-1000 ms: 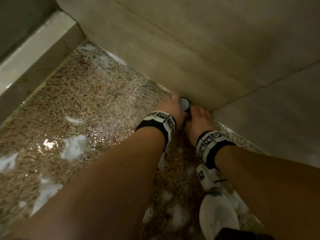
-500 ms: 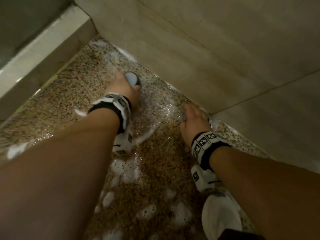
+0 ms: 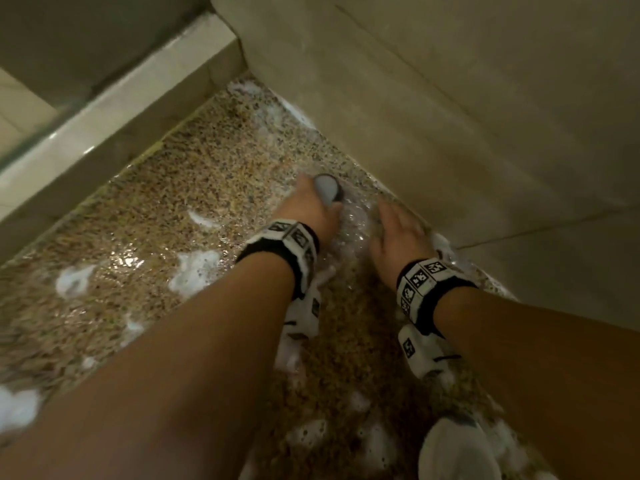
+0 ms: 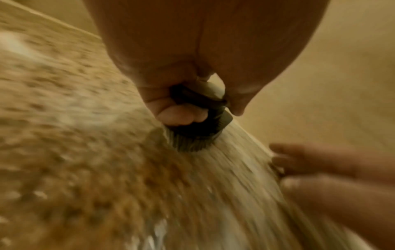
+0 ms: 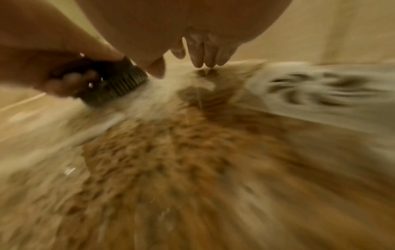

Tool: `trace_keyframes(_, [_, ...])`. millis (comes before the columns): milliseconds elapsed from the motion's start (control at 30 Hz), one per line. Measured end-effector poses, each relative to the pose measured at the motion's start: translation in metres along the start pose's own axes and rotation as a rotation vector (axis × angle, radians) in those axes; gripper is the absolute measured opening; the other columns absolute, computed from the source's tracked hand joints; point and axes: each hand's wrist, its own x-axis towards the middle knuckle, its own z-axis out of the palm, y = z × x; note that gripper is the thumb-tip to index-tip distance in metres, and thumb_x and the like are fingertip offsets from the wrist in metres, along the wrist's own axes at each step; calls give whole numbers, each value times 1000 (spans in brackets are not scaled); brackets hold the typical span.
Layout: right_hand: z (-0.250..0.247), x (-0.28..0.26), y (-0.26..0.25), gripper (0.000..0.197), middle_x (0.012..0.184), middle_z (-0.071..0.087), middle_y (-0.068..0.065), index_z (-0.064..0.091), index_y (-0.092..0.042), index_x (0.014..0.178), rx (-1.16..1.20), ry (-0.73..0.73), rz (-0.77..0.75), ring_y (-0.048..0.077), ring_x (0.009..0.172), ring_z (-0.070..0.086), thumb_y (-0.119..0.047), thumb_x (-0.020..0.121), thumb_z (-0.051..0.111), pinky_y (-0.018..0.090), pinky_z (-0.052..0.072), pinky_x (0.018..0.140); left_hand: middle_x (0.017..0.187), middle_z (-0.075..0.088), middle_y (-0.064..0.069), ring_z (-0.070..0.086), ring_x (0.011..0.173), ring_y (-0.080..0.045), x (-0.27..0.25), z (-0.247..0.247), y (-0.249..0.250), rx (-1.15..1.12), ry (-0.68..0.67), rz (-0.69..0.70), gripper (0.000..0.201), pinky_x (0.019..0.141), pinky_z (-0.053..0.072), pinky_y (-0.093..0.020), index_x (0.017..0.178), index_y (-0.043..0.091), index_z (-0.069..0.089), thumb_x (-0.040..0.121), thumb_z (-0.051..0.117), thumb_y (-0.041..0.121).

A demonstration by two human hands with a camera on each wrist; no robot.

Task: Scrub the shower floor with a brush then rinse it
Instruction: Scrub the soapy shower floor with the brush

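Two hands appear in the head view. One round dark scrubbing brush with a pale cap [image 3: 328, 188] is clamped in the left hand [image 3: 311, 209], fingers curled round its body, bristles down on the wet speckled brown stone shower floor [image 3: 194, 188]. The right hand [image 3: 398, 233] lies just beside it, apart from the brush, fingers straight and spread, tips on the floor near the beige tiled wall [image 3: 450, 116].

One brush is counted; patches of white foam [image 3: 194, 268] number several, scattered over the floor. One white shoe [image 3: 453, 452] shows at the lower edge, and one pale raised threshold [image 3: 114, 109] bounds the floor at upper left. Two black-and-white marker wristbands [image 3: 422, 282] are worn, one on each wrist.

Left wrist view: the dark ribbed collar and short bristles of the brush [image 4: 198, 130], hidden from the head camera, with the left fingers [image 4: 181, 115] wrapped over it and the right fingertips [image 4: 303, 162] at the frame's right. Right wrist view: the right fingertips [image 5: 203, 55] touch the floor, and the brush [image 5: 119, 84] stands to their left. Both wrist views are motion-blurred.
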Motion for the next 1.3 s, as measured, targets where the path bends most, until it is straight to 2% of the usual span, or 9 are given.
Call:
trace_keyframes(133, [17, 33, -42, 73, 168, -9, -3, -2, -31, 160, -174, -118, -219, 22, 154, -9, -55, 102, 35, 44, 1, 126, 143, 53, -17, 61, 113, -36, 21, -52, -41, -191, 149, -170, 73, 76, 45, -39, 154, 16, 24, 99, 60, 48])
trace_keyframes(267, [26, 83, -105, 81, 167, -16, -3, -9, -35, 159, -216, -134, -334, 25, 153, -17, -64, 98, 37, 48, -5, 124, 139, 56, -15, 56, 87, -29, 30, -87, -78, -259, 249, -245, 77, 71, 44, -38, 153, 19, 24, 95, 62, 54])
trace_keyframes(433, [47, 104, -123, 83, 163, -30, -2, -22, -36, 155, -371, -71, -291, 27, 150, -27, -81, 90, 3, 55, -14, 120, 115, 65, -15, 60, 85, -33, 37, -110, -108, -116, 392, -238, 67, 71, 41, -37, 148, 18, 26, 98, 58, 51])
trace_keyframes(533, [47, 103, -123, 83, 163, -31, -2, -24, -35, 155, -391, -84, -279, 27, 149, -28, -81, 90, 1, 55, -15, 119, 89, 60, -8, 55, 70, -30, 45, -114, -113, 41, 402, -198, 58, 65, 43, -37, 140, 16, 28, 100, 49, 52])
trace_keyframes(667, [42, 106, -127, 83, 161, -35, -3, -26, -35, 154, -390, -146, -255, 27, 148, -32, -79, 91, 6, 55, -16, 119, 76, 56, -5, 54, 65, -29, 58, -120, -105, 46, 379, -215, 66, 63, 45, -38, 149, 10, 20, 102, 45, 49])
trace_keyframes(900, [41, 105, -129, 83, 158, -40, -3, -30, -35, 152, -395, -176, -249, 27, 146, -36, -78, 91, 5, 55, -19, 117, 75, 55, -5, 53, 64, -28, 69, -129, -92, 75, 341, -266, 56, 63, 43, -37, 138, 12, 27, 101, 46, 50])
trace_keyframes(1033, [35, 108, -133, 85, 150, -49, -4, -35, -36, 149, -407, -250, -229, 27, 143, -40, -80, 91, 9, 56, -20, 117, 110, 66, -14, 65, 85, -36, 61, -115, -70, 237, 282, -143, 48, 71, 52, -44, 136, 15, 31, 103, 44, 48])
trace_keyframes(1167, [28, 110, -132, 93, 147, -53, -4, -40, -37, 146, -394, -339, -234, 27, 140, -45, -85, 87, 14, 55, -24, 115, 95, 65, -6, 59, 75, -28, 63, -107, -62, 161, 234, -103, 47, 69, 47, -40, 129, 16, 31, 101, 48, 50])
trace_keyframes(1300, [23, 109, -133, 97, 150, -51, -1, -40, -35, 145, -409, -368, -243, 29, 139, -46, -85, 87, 18, 56, -23, 115, 84, 60, -11, 56, 75, -30, 72, -145, -101, 37, 306, -240, 42, 70, 43, -40, 124, 13, 30, 101, 48, 44])
